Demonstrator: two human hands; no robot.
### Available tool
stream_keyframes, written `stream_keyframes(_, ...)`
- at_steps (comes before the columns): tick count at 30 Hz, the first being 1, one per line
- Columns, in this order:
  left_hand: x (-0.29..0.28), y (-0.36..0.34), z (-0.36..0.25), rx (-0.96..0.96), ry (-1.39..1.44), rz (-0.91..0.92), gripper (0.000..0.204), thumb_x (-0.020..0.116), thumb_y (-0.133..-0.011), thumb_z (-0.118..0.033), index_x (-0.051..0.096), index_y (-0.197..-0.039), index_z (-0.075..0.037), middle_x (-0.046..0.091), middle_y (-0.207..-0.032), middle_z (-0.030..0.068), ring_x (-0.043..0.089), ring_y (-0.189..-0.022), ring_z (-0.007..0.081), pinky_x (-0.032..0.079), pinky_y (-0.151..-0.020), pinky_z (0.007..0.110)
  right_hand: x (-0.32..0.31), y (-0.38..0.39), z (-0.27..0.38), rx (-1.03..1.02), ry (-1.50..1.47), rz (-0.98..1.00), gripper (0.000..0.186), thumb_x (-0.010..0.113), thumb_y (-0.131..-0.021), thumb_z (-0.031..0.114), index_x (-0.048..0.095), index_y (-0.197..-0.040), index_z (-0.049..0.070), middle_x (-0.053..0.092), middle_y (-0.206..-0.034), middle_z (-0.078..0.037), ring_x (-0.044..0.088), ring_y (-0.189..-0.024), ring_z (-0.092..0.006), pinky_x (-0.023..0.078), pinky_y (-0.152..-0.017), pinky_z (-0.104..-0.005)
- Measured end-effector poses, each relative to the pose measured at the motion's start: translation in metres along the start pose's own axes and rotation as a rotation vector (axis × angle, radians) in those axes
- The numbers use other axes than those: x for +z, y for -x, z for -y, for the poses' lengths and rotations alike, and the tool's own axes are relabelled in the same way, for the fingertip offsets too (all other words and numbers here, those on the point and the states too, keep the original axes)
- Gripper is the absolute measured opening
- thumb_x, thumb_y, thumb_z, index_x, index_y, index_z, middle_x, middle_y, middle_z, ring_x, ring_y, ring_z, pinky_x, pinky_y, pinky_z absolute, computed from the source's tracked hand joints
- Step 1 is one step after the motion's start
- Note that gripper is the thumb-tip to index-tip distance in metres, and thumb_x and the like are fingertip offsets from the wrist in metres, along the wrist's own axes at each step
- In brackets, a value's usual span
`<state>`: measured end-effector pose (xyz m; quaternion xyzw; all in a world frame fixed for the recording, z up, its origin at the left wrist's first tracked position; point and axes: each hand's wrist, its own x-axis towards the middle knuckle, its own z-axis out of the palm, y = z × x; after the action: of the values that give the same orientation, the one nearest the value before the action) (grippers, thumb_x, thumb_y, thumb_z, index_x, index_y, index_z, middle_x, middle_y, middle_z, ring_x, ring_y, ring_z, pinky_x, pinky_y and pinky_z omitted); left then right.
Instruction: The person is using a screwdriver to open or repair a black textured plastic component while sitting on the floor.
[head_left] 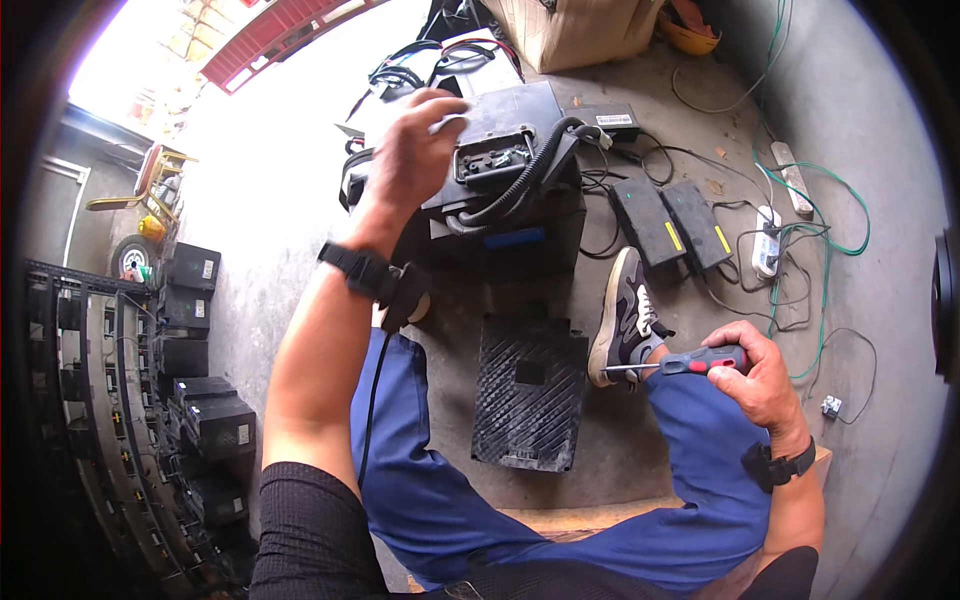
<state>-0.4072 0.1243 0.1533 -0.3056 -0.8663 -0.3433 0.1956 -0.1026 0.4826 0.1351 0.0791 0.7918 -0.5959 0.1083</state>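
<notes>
My left hand is raised over the top of a large black box, beside its recessed opening. Its fingers are slightly blurred and look apart, with nothing visible in them. Small metal parts show inside the opening. A thick black corrugated conduit curves along the box's right side. My right hand is closed around the grey and red handle of a screwdriver, its shaft pointing left above my shoe. Between my legs a black ribbed cover panel lies flat on the floor.
Two black power adapters and white power strips lie to the right among tangled cables. A cardboard box stands at the back. Several black boxes line a rack on the left. A wooden seat is under me.
</notes>
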Motion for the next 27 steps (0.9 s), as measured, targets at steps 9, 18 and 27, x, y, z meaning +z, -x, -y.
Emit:
stream_keyframes(9,-0.035,0.238,-0.062,-0.632,0.275,0.066,0.017,0.074,-0.092,-0.004,0.074,-0.109,0.001,0.072,-0.094,0.0052,0.066,-0.085,0.0087,0.054,-0.076,0.025,-0.002,-0.003,-0.009,-0.062,0.200,0.047,0.029,0.070,-0.091,0.008,0.064,-0.118,0.002,0.067,-0.089,0.001,0.055,-0.078,-0.0055,0.048,-0.072,-0.0242)
stream_keyframes(18,0.039,0.433,-0.156,-1.462,0.402,-0.091,0.034,0.083,-0.089,-0.017,0.064,-0.109,0.003,0.067,-0.094,0.0064,0.062,-0.082,0.0120,0.053,-0.076,0.026,0.039,-0.019,0.027,-0.228,0.409,0.089,0.028,0.070,-0.093,0.015,0.066,-0.119,0.002,0.069,-0.092,-0.007,0.062,-0.080,-0.0139,0.053,-0.074,-0.0307)
stream_keyframes(27,0.048,0.438,-0.157,-1.775,0.567,-0.344,0.046,0.080,-0.092,-0.020,0.053,-0.119,0.005,0.061,-0.099,0.0112,0.066,-0.080,0.0191,0.062,-0.056,0.032,0.089,-0.107,0.025,-0.012,0.810,0.176,0.026,0.062,-0.082,0.021,0.075,-0.097,0.003,0.074,-0.091,-0.023,0.073,-0.089,-0.0399,0.058,-0.080,-0.0447)
